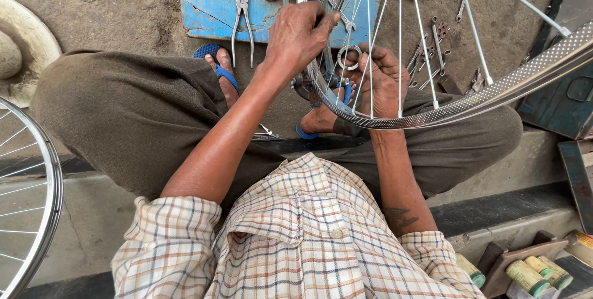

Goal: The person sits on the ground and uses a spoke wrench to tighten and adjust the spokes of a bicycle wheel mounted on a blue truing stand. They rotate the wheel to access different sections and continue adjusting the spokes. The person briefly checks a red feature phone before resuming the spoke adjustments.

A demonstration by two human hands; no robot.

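Note:
A bicycle wheel rim (494, 92) with thin steel spokes (399, 33) lies tilted across my knees. My left hand (298, 34) reaches over the rim and pinches something at the hub (304, 83), which it mostly hides. My right hand (382, 80) sits behind the spokes, fingers curled around a small metal ring (349, 57) and the spokes beside it. I sit with bent legs in brown trousers, blue sandals (217, 64) on my feet.
A blue board (207, 2) on the ground carries pliers (242, 18) and other tools. Loose spanners and small parts (432, 52) lie to the right. A second wheel (37, 194) stands at the left. Small tubes (531, 274) fill a tray at lower right.

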